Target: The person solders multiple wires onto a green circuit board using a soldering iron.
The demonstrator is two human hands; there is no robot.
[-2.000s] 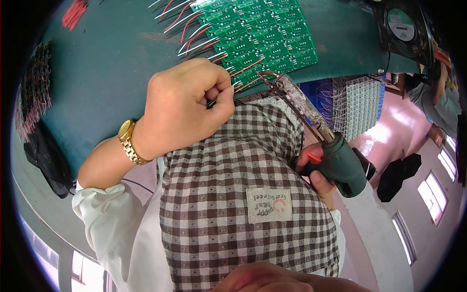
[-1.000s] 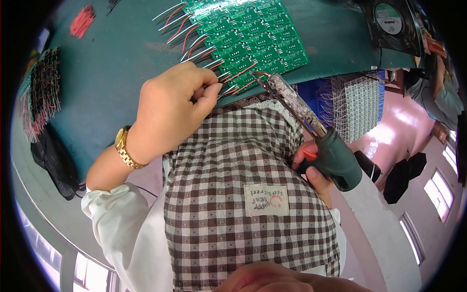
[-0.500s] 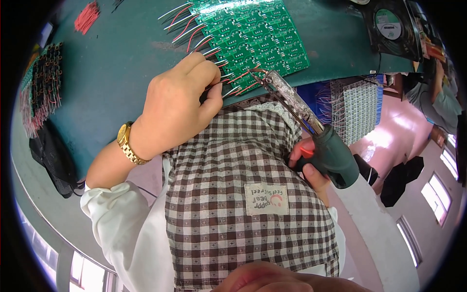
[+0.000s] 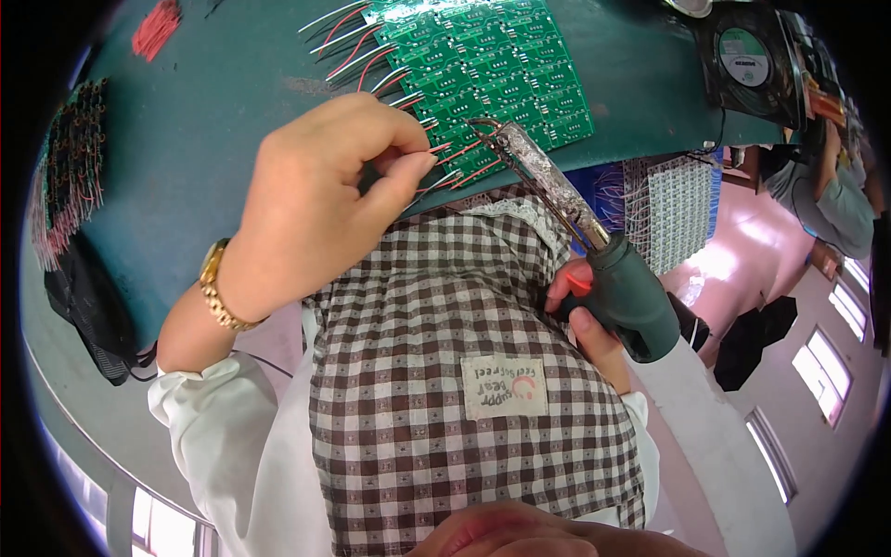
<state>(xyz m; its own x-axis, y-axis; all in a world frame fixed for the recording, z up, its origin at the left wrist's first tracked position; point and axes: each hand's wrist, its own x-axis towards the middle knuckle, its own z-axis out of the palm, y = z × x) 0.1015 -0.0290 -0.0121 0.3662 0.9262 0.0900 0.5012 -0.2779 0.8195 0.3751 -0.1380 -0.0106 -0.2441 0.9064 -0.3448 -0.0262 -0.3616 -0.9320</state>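
Note:
Between the thumb and forefinger of my left hand (image 4: pixel 320 181), a thin red wire (image 4: pixel 440 148) is pinched, its end pointing at the near left part of a green circuit board panel (image 4: pixel 501 88). My right hand (image 4: pixel 597 343) is wrapped round the dark green handle of a soldering gun (image 4: pixel 633 295) with a red trigger. The gun's metal barrel slants up and left, its bent tip over the panel a little right of my left fingertips. Whether the tip touches the board, I cannot tell. White, red and black wires (image 4: pixel 345 58) stick out along the panel's left edge.
A pile of red wires (image 4: pixel 156 30) lies at the far left of the green table (image 4: pixel 204 102). Wired dark boards (image 4: pixel 74 153) sit at the left edge, a black fan (image 4: pixel 745 58) at the far right. More wired panels (image 4: pixel 676 209) are stacked below right. Another person (image 4: pixel 829 190) is beyond.
My left wrist has shifted left and its fingertips slightly right, with a red wire end now showing at them. The soldering gun's tip has moved slightly up and left over the panel.

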